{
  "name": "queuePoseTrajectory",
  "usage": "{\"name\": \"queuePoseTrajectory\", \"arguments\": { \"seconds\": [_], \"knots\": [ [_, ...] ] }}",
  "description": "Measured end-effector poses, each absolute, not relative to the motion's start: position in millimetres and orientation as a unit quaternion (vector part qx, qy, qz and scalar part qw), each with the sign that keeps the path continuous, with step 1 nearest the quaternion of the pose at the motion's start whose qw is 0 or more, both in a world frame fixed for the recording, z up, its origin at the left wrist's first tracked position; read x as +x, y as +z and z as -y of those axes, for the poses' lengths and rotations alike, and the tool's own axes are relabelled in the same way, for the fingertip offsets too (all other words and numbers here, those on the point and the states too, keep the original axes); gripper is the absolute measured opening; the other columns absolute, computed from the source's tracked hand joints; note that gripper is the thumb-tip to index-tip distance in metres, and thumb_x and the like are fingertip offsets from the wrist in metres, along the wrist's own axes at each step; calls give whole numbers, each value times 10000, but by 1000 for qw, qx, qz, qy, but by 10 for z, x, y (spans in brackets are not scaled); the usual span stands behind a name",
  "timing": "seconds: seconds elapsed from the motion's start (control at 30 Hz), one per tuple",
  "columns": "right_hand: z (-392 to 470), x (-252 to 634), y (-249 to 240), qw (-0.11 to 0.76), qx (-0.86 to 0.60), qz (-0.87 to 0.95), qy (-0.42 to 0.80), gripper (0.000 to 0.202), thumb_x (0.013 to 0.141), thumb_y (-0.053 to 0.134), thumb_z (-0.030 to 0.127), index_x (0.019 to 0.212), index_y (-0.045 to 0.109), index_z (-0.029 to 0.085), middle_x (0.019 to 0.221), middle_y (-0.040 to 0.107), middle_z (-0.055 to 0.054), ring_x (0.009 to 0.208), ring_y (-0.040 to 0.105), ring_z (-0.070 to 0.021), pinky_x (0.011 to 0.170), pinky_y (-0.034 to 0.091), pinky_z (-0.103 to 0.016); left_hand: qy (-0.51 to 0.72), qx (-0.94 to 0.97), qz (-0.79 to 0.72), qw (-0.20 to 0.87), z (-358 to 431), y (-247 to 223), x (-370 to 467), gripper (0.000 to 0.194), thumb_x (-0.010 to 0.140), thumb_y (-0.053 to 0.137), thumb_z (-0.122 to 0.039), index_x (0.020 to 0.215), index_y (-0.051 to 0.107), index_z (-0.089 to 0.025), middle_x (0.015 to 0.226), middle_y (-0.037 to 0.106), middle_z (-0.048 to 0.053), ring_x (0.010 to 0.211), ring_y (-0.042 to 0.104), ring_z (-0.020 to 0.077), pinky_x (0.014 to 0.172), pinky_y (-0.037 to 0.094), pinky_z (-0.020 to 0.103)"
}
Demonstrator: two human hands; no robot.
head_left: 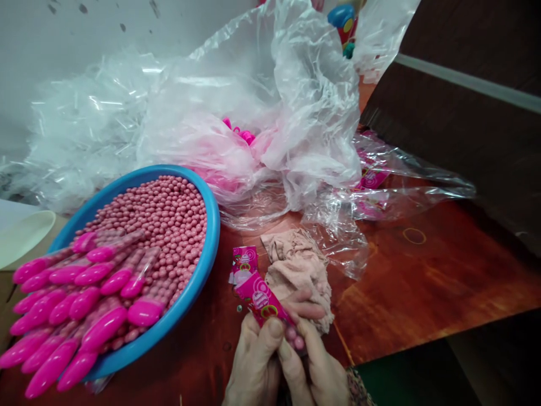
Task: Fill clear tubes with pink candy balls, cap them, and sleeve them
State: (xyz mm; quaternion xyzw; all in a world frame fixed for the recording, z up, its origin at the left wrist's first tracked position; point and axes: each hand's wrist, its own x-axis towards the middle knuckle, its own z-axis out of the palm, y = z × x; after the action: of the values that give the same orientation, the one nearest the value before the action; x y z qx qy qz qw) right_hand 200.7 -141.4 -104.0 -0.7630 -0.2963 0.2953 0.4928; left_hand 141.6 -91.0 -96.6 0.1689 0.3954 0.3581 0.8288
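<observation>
My left hand (256,358) pinches a pink printed label (261,294) under its thumb. My right hand (315,358) is closed around a small clear tube with pink balls (295,340), right against the label; some of its fingers are stretched out. How the label and tube join is hidden by my fingers. Just beyond lie more pink printed labels (244,260) and a crumpled beige cloth (298,265). To the left, a blue basin (214,225) holds many small pink balls (169,217), with several filled clear tubes with bright pink ends (103,327) resting on them.
A large clear plastic bag (313,101) with pink pieces (245,135) stands at the back. Clear plastic pieces (93,124) are heaped behind the basin. On the right are a bag of labels (374,177) and a dark box (460,113). A pale bowl (25,239) sits far left.
</observation>
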Motion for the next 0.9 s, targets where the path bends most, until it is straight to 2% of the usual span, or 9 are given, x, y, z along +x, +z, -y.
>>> {"name": "queuePoseTrajectory", "arguments": {
  "seconds": [0.13,0.23,0.33,0.53,0.7,0.9],
  "knots": [
    [1371,2155,-1138,522,-658,337,425,326,762,649,315,1072,696,226,884,755,-29,767,717,-186,696,567,-202,351,177,-407,825,828,-988,1330,214,766,702,-351,844,768,-163,807,724,87,678,617,151,621,497,223],
    [1349,2214,-1198,516,-600,332,514,244,727,668,255,962,714,206,668,705,16,568,659,-138,561,538,-172,335,167,-423,825,797,-1005,1314,273,786,670,-401,848,756,-149,722,701,76,536,557,106,442,421,167],
    [1329,2214,-1219,504,-603,307,538,117,736,663,267,807,715,189,496,591,51,423,548,-95,449,467,-150,331,177,-435,818,829,-1019,1355,287,779,679,-400,801,741,-121,670,665,54,442,451,50,354,312,125],
    [1292,2215,-1240,543,-582,224,563,207,687,685,240,881,750,205,467,562,61,381,502,-79,381,428,-145,337,150,-459,808,911,-1051,1422,266,660,791,-371,692,693,-126,582,572,-20,418,417,24,347,294,108],
    [1333,2214,-1283,535,-579,193,584,105,586,758,226,672,739,170,444,566,53,337,493,-77,354,436,-157,286,188,-424,838,914,-1089,1322,322,659,776,-425,730,690,-123,577,584,1,436,449,50,384,347,141],
    [1398,2056,-1387,514,-592,217,581,159,590,738,227,740,759,177,460,576,51,319,476,-77,328,423,-164,281,192,-408,847,998,-1177,1113,327,705,729,-444,821,727,-139,726,663,66,499,493,78,416,374,161]
  ]
}}
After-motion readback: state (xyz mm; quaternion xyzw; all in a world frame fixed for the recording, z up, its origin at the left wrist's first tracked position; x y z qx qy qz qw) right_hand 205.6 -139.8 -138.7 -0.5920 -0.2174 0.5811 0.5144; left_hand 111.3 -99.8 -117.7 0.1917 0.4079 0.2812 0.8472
